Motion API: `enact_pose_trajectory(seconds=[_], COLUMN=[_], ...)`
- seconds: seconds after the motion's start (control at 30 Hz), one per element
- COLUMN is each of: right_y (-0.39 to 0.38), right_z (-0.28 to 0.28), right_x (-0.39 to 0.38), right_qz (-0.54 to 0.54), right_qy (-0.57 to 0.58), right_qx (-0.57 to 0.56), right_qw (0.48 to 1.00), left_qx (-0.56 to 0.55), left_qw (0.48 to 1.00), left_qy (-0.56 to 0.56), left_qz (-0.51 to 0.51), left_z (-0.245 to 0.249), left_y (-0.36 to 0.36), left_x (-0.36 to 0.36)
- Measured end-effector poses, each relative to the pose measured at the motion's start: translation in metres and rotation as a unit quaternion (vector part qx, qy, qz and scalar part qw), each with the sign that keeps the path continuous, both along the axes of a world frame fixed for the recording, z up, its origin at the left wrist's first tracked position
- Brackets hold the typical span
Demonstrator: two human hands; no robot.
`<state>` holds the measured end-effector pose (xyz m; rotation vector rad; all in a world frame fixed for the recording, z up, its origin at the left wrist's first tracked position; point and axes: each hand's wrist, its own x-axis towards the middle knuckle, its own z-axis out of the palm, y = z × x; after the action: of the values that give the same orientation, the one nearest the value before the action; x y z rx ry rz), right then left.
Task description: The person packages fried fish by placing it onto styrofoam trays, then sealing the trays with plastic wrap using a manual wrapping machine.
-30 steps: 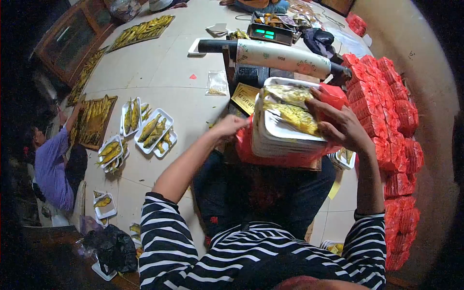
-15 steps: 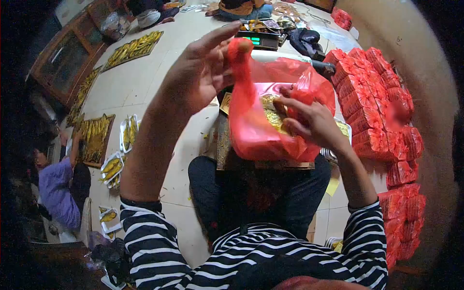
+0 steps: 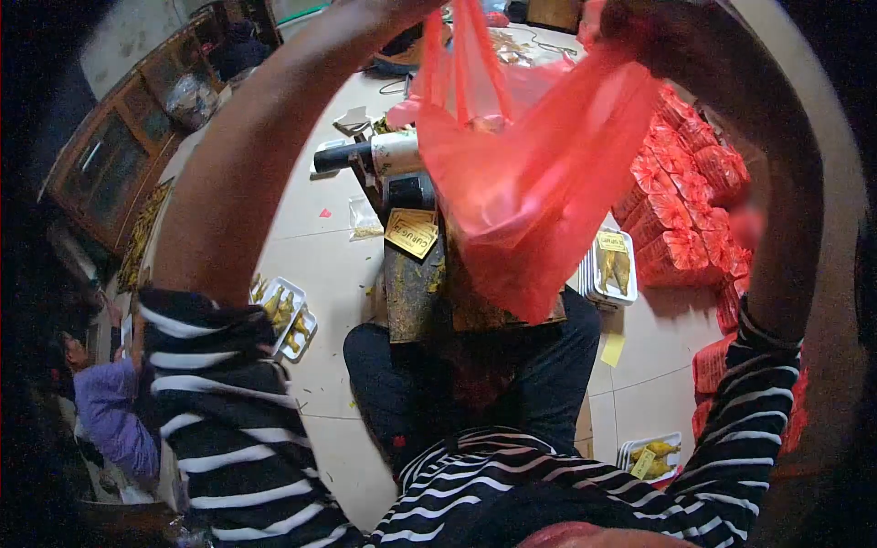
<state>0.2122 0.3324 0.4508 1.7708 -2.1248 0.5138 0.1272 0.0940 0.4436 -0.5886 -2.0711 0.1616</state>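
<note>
A translucent red plastic bag [image 3: 539, 192] hangs stretched over the wooden work block [image 3: 416, 306], with something pale inside that I cannot make out. Its left strap runs up to the top edge beside my left wrist; the fingers of my left hand are cut off by the frame. At the top right, my right hand [image 3: 630, 27] is closed on the bag's other upper side, partly in shadow. A yellow printed card [image 3: 412, 232] lies on the block, left of the bag, below a white roll [image 3: 395, 152].
Red wrapped packs [image 3: 671, 201] are stacked at the right. Stacked trays of yellowish food [image 3: 614, 269] stand beside the right knee, others [image 3: 281, 310] on the floor at the left. Another tray [image 3: 653, 454] sits lower right. A person in purple [image 3: 114, 411] is at the far left.
Both hands have moved up and apart, lifting the red bag and pulling it taller. My right hand has left the bag's contents. The work block, card and roll now show more.
</note>
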Motion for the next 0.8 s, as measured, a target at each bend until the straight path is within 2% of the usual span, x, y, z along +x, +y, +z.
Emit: enact_pose_trajectory(seconds=[0.03,0.07,0.13,0.17,0.23,0.27,0.3,0.33,0.37,0.4,0.43,0.47,0.5,0.53,0.6,0.67,0.7,0.8], right_y=[-0.006,-0.012,-0.022,-0.025,-0.032,-0.031,-0.031,-0.036,-0.041,-0.049,-0.051,-0.057,-0.06,-0.064,-0.057,-0.05,-0.046,-0.043], right_z=[0.002,0.003,0.005,0.004,-0.011,-0.022,-0.039,-0.065,-0.09,-0.111,-0.125,-0.14,-0.145,-0.148,-0.152,-0.158,-0.154,-0.15], right_x=[0.001,0.0,-0.004,-0.009,-0.03,-0.044,-0.061,-0.081,-0.1,-0.113,-0.081,-0.082,-0.078,-0.077,-0.098,-0.095,-0.096,-0.093], right_qz=[0.008,0.014,0.028,0.033,0.045,0.026,0.009,0.042,0.078,0.166,0.046,0.077,0.072,0.067,0.104,0.021,0.076,0.117], right_qy=[0.038,0.072,0.129,0.146,0.16,0.104,0.048,-0.012,-0.069,-0.13,-0.41,-0.478,-0.515,-0.551,-0.485,-0.556,-0.629,-0.532], right_qx=[0.009,0.009,-0.014,-0.035,-0.101,-0.11,-0.117,-0.156,-0.196,-0.259,-0.276,-0.26,-0.236,-0.21,-0.058,0.015,0.089,0.075], right_qw=[0.999,0.997,0.991,0.988,0.981,0.988,0.992,0.987,0.975,0.943,0.868,0.835,0.821,0.805,0.866,0.831,0.769,0.835], left_qx=[0.039,-0.112,-0.075,0.139,0.135,0.36,0.389,0.461,0.533,0.578,0.555,0.525,0.45,0.256,0.145,0.151,0.154,0.205], left_qw=[0.997,0.989,0.993,0.915,0.828,0.555,0.569,0.528,0.441,0.352,0.459,0.558,0.71,0.904,0.966,0.969,0.968,0.935], left_qy=[0.064,0.084,-0.086,-0.238,-0.465,-0.57,-0.559,-0.558,-0.567,-0.559,-0.548,-0.528,-0.442,-0.285,-0.197,-0.135,-0.106,-0.263], left_qz=[-0.012,0.044,-0.015,-0.295,-0.282,-0.486,-0.46,-0.445,-0.447,-0.479,-0.425,-0.366,-0.312,-0.192,-0.085,-0.14,-0.169,-0.118], left_z=[-0.002,-0.001,-0.006,-0.04,-0.053,-0.094,-0.108,-0.119,-0.139,-0.128,-0.133,-0.139,-0.132,-0.126,-0.124,-0.127,-0.13,-0.124], left_y=[0.017,0.027,0.051,0.035,0.046,0.04,0.037,0.032,0.021,0.028,0.023,0.017,0.022,0.018,0.012,0.016,0.019,0.025], left_x=[0.0,-0.004,0.034,-0.008,0.042,0.024,0.043,0.057,0.057,0.089,0.087,0.086,0.098,0.1,0.103,0.104,0.104,0.105])
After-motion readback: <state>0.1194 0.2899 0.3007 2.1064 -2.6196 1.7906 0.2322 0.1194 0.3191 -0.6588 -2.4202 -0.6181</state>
